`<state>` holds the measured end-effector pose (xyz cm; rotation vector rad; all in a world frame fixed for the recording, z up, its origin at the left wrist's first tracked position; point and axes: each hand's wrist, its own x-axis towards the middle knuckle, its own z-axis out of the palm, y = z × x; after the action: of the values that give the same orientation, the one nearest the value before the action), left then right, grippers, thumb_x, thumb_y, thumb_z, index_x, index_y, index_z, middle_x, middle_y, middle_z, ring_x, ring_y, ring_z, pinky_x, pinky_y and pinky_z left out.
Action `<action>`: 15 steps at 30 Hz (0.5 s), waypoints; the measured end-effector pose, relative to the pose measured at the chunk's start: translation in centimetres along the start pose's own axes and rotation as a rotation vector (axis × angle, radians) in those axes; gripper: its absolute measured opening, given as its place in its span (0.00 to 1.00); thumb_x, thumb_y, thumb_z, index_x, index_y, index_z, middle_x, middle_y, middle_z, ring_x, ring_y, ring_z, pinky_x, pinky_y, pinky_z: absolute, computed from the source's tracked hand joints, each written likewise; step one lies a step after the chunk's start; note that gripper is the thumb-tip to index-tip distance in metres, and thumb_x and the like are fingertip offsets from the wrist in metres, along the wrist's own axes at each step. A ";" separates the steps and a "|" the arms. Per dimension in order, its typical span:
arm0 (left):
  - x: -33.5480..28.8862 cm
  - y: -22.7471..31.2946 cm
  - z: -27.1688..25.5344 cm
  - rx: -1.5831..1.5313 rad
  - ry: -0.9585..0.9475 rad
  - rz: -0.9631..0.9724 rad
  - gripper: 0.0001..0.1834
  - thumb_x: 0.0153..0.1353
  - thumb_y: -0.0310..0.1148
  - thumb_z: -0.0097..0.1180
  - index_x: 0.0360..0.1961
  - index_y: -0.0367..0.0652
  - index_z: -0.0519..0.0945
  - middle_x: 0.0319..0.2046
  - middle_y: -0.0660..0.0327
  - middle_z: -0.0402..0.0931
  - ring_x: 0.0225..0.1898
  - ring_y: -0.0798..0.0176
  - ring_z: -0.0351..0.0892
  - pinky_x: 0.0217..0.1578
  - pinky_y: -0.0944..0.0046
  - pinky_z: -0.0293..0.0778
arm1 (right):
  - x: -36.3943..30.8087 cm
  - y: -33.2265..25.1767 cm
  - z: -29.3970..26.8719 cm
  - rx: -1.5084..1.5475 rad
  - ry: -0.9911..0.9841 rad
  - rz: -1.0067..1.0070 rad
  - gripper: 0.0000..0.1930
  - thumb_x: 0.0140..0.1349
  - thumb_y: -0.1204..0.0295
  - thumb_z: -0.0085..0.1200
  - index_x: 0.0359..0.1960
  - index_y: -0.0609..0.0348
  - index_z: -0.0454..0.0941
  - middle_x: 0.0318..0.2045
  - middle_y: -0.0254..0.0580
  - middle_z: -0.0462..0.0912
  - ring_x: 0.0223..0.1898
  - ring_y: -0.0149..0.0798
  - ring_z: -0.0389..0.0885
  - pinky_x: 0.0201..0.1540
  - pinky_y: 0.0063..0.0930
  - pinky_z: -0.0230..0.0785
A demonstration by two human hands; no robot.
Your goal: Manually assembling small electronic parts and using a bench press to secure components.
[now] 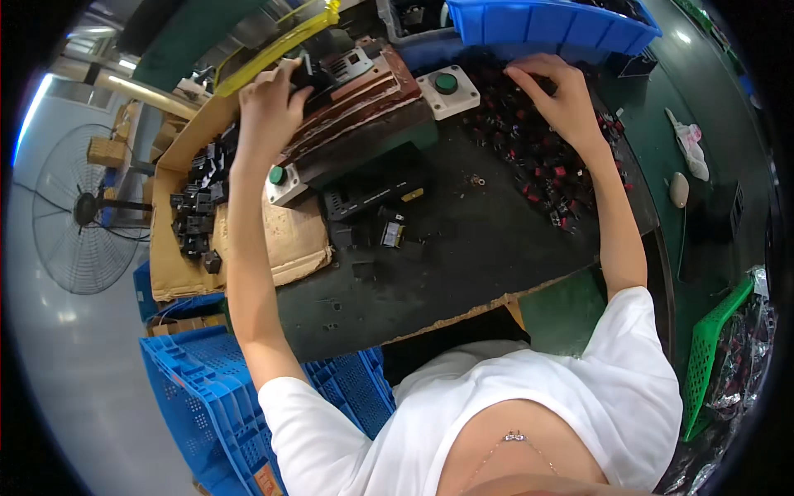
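My left hand (pixel 269 116) is at the far left of the bench, with its thumb and fingers closed around a small black plastic part (pixel 309 76). That part is beside the metal fixture (pixel 351 64) on top of a brown and green press block (pixel 364 124). Over on the right, my right hand (pixel 562 99) reaches to the far edge of a pile of small black and red switch-like parts (pixel 538 165). Its thumb and forefinger tips come together there; anything between them is too small to make out.
Two green push buttons on white boxes (pixel 463 101) (pixel 283 195) flank the block. A cardboard box (pixel 186 285) of black parts stands left. A black rectangular device (pixel 372 194) lies mid-bench. Blue bin (pixel 546 25) behind; blue crates (pixel 198 372) below left; green basket (pixel 703 355) right.
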<state>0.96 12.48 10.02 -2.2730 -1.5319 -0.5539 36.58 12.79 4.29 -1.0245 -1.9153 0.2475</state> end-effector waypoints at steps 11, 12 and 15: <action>0.6 -0.2 0.5 -0.112 -0.048 -0.020 0.16 0.54 0.33 0.56 0.45 0.44 0.76 0.38 0.52 0.75 0.44 0.49 0.72 0.46 0.57 0.65 | -0.2 -0.3 -0.1 -0.070 0.021 -0.093 0.08 0.55 0.72 0.56 0.31 0.65 0.80 0.33 0.42 0.81 0.37 0.39 0.78 0.40 0.25 0.68; 0.6 -0.1 0.4 -0.147 -0.064 -0.057 0.16 0.53 0.32 0.57 0.44 0.44 0.76 0.38 0.52 0.75 0.42 0.49 0.73 0.44 0.57 0.67 | -0.3 -0.5 0.0 -0.042 -0.009 -0.061 0.08 0.55 0.71 0.56 0.32 0.64 0.80 0.33 0.42 0.81 0.37 0.39 0.78 0.39 0.26 0.68; 0.4 -0.4 0.5 -0.181 -0.015 -0.014 0.15 0.53 0.32 0.58 0.43 0.44 0.77 0.37 0.52 0.76 0.41 0.49 0.73 0.43 0.57 0.67 | -0.6 0.1 0.4 -0.027 -0.046 -0.091 0.08 0.55 0.71 0.55 0.32 0.63 0.79 0.32 0.41 0.81 0.36 0.39 0.78 0.36 0.27 0.69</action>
<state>0.75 13.16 9.79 -2.4061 -1.5629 -0.7077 36.46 12.50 3.68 -0.9536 -2.0057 0.1954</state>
